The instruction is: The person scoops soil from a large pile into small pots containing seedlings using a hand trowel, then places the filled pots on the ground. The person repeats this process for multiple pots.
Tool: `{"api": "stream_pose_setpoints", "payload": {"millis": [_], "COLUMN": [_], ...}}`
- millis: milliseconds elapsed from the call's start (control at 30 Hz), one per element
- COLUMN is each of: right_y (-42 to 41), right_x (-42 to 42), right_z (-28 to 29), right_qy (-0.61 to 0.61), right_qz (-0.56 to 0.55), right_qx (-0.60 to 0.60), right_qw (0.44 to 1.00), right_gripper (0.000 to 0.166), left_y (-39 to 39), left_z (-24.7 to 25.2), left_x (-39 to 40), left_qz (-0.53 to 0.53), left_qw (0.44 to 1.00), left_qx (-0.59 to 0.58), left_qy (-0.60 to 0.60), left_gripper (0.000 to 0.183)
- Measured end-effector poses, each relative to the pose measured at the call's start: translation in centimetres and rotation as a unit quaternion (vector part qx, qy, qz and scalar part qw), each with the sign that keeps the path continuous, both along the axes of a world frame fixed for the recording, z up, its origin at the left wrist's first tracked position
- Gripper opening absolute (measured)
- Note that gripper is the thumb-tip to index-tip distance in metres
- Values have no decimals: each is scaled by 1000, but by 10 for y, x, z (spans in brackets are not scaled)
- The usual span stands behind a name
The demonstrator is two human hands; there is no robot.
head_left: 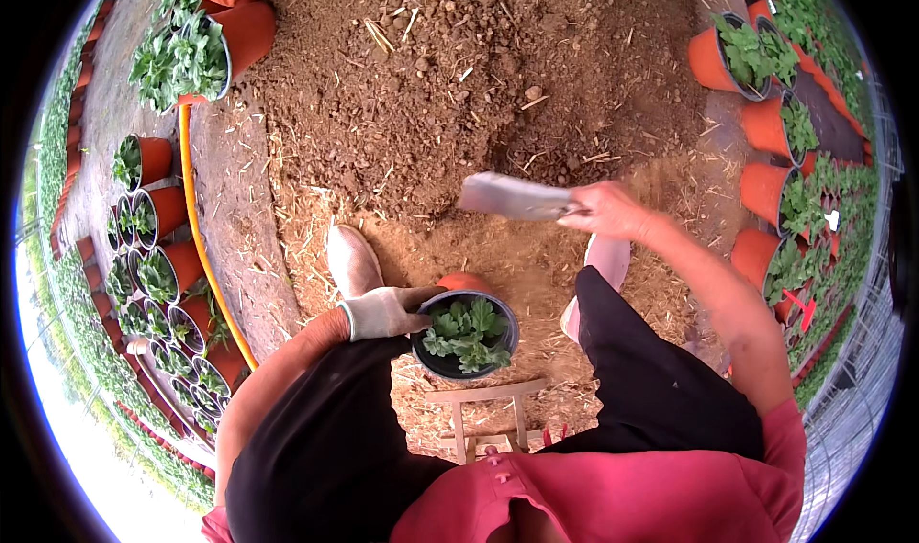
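Observation:
My left hand, in a pale work glove, grips the rim of an orange-red plastic pot between my knees. The pot has a dark inside and holds a leafy green plant. In my right hand, which is bare, is the handle of a metal scoop or trowel. Its blade is slightly blurred and points left, over the near edge of a mound of brown soil. No soil load can be made out on the blade. The pot and the blade are apart.
Potted plants in orange pots stand at the left and right. More pots lean at the upper left. A yellow hose runs along the left. A wooden stool frame stands under me on straw-strewn ground.

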State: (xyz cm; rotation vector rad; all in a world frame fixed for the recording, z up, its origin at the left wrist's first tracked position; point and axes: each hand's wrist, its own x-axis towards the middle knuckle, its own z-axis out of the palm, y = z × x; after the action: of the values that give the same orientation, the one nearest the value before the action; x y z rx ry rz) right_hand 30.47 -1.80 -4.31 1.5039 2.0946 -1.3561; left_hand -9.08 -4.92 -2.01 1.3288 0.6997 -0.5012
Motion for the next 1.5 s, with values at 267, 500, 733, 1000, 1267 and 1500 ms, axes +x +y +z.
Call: {"api": "stream_pose_setpoints", "payload": {"millis": [267,500,733,1000,1267,1500], "right_y": [-26,28,6,-16,-7,-30], "right_x": [-84,-36,-39,-17,11,20], "right_z": [-49,-18,2,-53,0,11], "right_qy": [65,40,75,-3,14,-12], "right_qz": [136,-33,-6,22,-162,-157], "right_qx": [146,339,173,194,142,104], "right_qw": [978,939,982,981,976,982], "right_gripper": [22,17,23,19,32,32], "left_y": [-8,-5,-6,3,14,9], "left_z": [-10,0,4,18,15,-23], "left_x": [-4,0,-5,11,7,2], "left_qz": [16,4,21,41,228,479], "left_qw": [999,1000,1000,998,969,876], "left_qx": [16,18,-13,-46,-98,-59], "left_qy": [-37,4,2,-10,-9,-11], "left_gripper": [58,52,47,42,41,37]}}
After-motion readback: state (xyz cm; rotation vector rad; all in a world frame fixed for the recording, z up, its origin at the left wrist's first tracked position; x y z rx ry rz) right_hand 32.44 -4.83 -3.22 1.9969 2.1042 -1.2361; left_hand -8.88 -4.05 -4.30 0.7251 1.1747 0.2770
